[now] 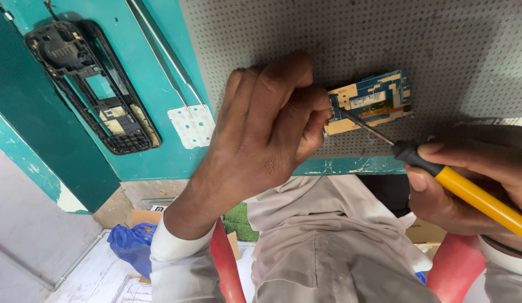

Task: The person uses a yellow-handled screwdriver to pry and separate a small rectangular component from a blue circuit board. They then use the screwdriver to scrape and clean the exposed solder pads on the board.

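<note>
A small blue and tan circuit board lies on a grey perforated mat. My left hand pinches the board's left end with fingertips and thumb. My right hand grips a screwdriver with a yellow handle and black collar. Its thin metal shaft slants up-left, and the tip meets the board's left lower corner beside my left fingertips.
A black phone frame lies on the teal tabletop at the left, with a white keypad membrane beside it. Below the table edge are my grey trousers, a red stool and a blue plastic bag.
</note>
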